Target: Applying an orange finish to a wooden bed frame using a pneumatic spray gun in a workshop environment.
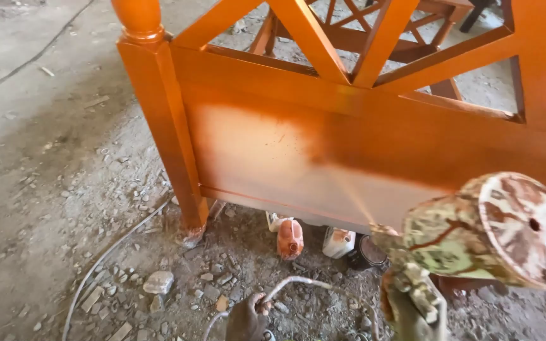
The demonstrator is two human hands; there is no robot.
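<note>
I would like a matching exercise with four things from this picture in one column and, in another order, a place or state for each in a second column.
Things:
1. spray gun
2. hose
3. wooden panel
4. orange-stained jug

Places or states:
A. lies on the ground under the panel
B. partly pale, partly coated orange
C. crusted with dried paint, spraying a fine mist
D. held by the left hand, curving over the rubble

Pairs: 1-C, 2-D, 3-B, 4-A

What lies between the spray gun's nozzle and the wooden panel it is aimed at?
In the head view, only a thin cone of orange spray mist spans the gap from the spray gun to the wooden panel; nothing solid intervenes.
</note>
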